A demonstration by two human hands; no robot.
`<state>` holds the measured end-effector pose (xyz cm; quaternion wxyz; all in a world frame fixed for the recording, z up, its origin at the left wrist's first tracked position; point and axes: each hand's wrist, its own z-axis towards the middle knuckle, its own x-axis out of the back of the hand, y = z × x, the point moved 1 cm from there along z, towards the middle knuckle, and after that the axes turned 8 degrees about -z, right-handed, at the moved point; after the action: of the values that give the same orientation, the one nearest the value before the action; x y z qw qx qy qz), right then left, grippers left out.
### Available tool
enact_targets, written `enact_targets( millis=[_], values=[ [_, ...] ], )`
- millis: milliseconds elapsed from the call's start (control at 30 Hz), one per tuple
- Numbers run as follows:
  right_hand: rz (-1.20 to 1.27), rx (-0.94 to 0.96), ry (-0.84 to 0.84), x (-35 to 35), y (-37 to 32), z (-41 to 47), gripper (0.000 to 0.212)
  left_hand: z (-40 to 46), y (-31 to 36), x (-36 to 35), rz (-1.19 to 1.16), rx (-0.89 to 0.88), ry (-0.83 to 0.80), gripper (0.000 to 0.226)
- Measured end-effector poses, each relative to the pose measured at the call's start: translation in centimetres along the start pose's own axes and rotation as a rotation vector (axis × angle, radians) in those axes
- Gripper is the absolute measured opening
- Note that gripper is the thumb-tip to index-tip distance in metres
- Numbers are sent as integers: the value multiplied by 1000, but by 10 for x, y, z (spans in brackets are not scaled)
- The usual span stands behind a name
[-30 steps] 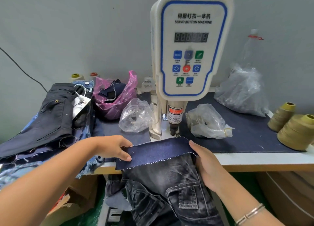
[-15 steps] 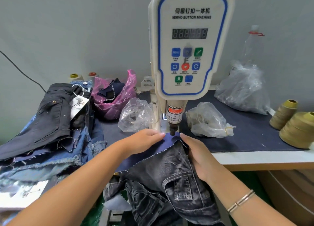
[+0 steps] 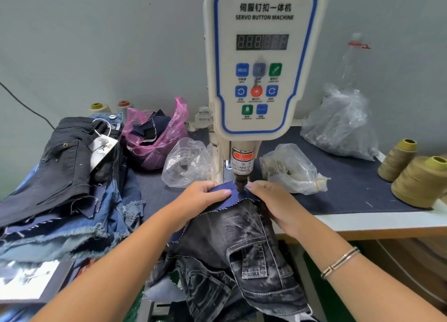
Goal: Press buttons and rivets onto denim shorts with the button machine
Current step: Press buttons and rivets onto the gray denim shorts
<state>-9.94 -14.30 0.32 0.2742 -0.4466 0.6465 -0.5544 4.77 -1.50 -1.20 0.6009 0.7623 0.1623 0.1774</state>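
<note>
The white servo button machine (image 3: 263,62) stands in the middle of the table, its dark punch head (image 3: 241,182) pointing down. Under that punch lies the dark blue waistband edge of a pair of grey-black denim shorts (image 3: 242,254), which hang off the table's front edge. My left hand (image 3: 200,198) pinches the waistband just left of the punch. On the other side, my right hand (image 3: 271,200) holds the fabric, fingertips close to the punch.
A stack of denim shorts (image 3: 65,183) fills the left of the table. A pink bag of scraps (image 3: 157,140) and clear bags (image 3: 188,162) (image 3: 290,169) (image 3: 341,130) flank the machine. Thread cones (image 3: 420,179) stand at the right.
Both hands moved together and forward, sliding the waistband from the table's front edge to under the punch. The view shifted closer to the machine.
</note>
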Motion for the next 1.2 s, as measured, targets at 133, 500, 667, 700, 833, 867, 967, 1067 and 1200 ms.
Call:
enact_targets(
  millis=[133, 500, 667, 700, 833, 867, 967, 1067, 1200],
  values=[
    [-98, 58, 23, 6, 6, 3, 29, 2, -3, 0, -43, 3, -24, 28],
    [287, 25, -4, -1, 28, 7, 22, 2, -11, -5, -166, 15, -43, 36],
    [265, 76, 11, -1, 35, 5, 21, 2, -18, -8, -209, 20, -69, 34],
    [275, 77, 6, 0, 36, 6, 18, 2, -16, -7, -200, 19, -75, 32],
    [293, 82, -10, 3, 38, 10, 14, 6, -9, -1, -41, 2, -52, 47],
    [298, 79, -13, 3, 39, 10, 14, 7, -9, 0, -29, 7, -58, 43],
    [312, 78, -5, 2, 39, 10, 18, 7, -11, -1, -58, -3, -72, 21],
    [320, 78, 12, 1, 40, 10, 18, 7, -17, -5, -160, -25, -61, 18],
    [313, 75, 47, 0, 41, 11, 18, 6, -17, -8, -209, -26, -75, 20]
  ],
)
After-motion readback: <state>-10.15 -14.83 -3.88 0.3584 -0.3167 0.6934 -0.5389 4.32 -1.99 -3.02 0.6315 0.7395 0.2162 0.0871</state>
